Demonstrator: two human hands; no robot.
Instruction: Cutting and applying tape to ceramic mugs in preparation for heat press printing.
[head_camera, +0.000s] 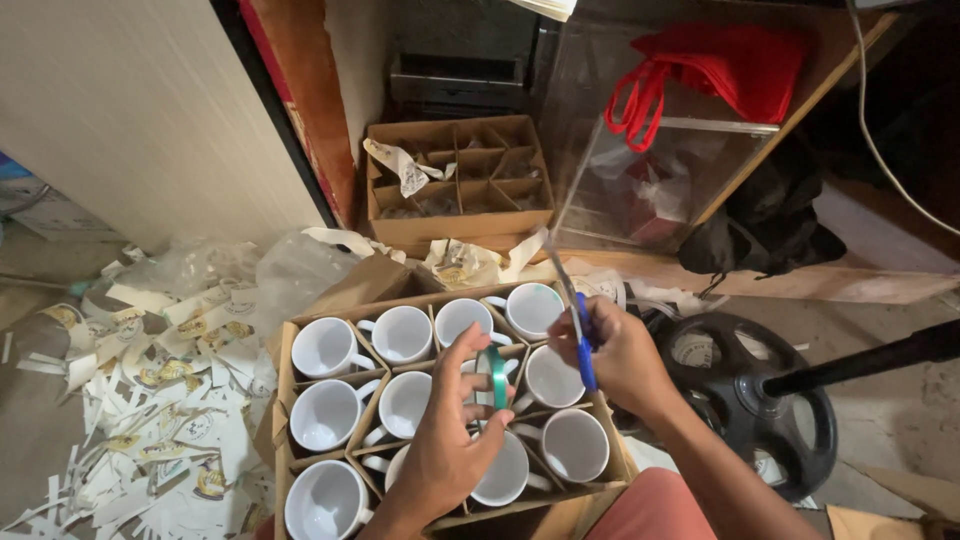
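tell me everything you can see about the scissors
The scissors have blue plastic-looking handles and pale metal blades. The right hand holds them, its fingers wrapped through the handle loops, over a cardboard box of white mugs. The blades point up and slightly left, away from the person, ending near the far box edge. They look closed or nearly so. Nothing else touches them; the left hand holds a green tape roll beside them.

Mugs (404, 333) stood in the divided box (283, 400) beneath the fingers (470, 345); paper scraps (150, 400) lay left, a weight plate (745, 400) right.
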